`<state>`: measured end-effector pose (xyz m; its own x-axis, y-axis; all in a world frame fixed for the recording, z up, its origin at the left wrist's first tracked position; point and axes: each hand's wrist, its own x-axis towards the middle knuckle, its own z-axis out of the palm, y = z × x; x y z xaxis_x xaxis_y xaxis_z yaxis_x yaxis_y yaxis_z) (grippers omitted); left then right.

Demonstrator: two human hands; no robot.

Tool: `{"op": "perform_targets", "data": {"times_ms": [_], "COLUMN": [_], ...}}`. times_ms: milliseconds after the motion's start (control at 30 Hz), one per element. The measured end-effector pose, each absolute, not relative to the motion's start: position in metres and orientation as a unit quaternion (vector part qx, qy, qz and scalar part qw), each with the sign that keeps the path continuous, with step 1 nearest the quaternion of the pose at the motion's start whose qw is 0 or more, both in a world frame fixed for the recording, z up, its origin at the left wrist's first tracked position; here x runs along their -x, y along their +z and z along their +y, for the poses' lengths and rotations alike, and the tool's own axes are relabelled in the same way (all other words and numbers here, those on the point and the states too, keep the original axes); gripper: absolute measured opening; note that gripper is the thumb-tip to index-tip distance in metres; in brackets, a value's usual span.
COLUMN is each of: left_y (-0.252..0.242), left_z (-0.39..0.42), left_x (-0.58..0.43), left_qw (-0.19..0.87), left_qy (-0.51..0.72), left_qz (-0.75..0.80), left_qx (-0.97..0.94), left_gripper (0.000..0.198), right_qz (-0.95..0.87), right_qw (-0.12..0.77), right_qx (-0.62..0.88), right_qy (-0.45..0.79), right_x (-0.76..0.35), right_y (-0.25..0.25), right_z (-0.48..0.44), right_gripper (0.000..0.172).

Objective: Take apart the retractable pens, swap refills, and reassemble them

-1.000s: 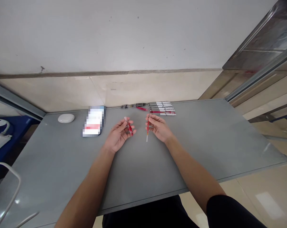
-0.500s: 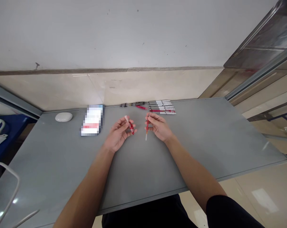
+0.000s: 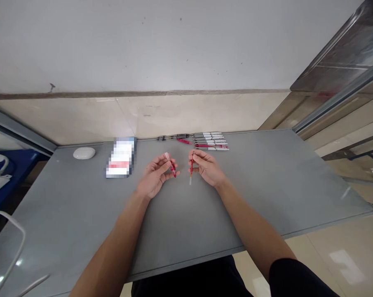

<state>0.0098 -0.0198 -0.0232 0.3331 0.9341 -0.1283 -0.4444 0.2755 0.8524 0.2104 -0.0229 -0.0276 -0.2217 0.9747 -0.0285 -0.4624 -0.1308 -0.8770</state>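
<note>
Between thumb and fingers, my left hand [image 3: 155,175] pinches a red and clear pen barrel [image 3: 173,168], tilted with its clear end up and to the left. My right hand [image 3: 206,167] is closed on a slim red pen refill [image 3: 191,170], held nearly upright with its pale end pointing down. The two parts are apart, with a small gap between my hands. Just beyond them lies a red pen part [image 3: 184,141]. A row of white and grey pens [image 3: 211,140], one red among them, lies to its right.
Black pen parts [image 3: 170,137] lie along the back edge of the grey table [image 3: 254,181], against the wall. Left of my hands are a phone with a blurred screen [image 3: 121,157] and a white rounded case [image 3: 84,153]. A white cable [image 3: 21,235] hangs at the lower left.
Both hands keep their grips on the barrel and the refill. They show almost no movement; the whole view has shifted slightly downward.
</note>
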Motion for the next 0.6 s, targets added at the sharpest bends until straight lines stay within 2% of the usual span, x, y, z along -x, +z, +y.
{"op": "perform_targets", "data": {"times_ms": [300,600], "left_y": [-0.0243,-0.0220], "left_z": [-0.0199,-0.0188], "left_x": [-0.0089,-0.0120], "left_qw": [0.739,0.728], "left_qy": [0.462,0.468], "left_qz": [0.322,0.347], "left_qx": [-0.369,-0.362], "left_gripper": [0.022,0.026], "right_qz": [-0.376,-0.352], "right_qw": [0.544,0.569], "right_qx": [0.355,0.388], "right_qy": [0.660,0.633], "right_x": [-0.2106,-0.2092], "right_y": [-0.0304,-0.0346], "right_z": [-0.0208,-0.0170], "right_gripper": [0.022,0.027]}}
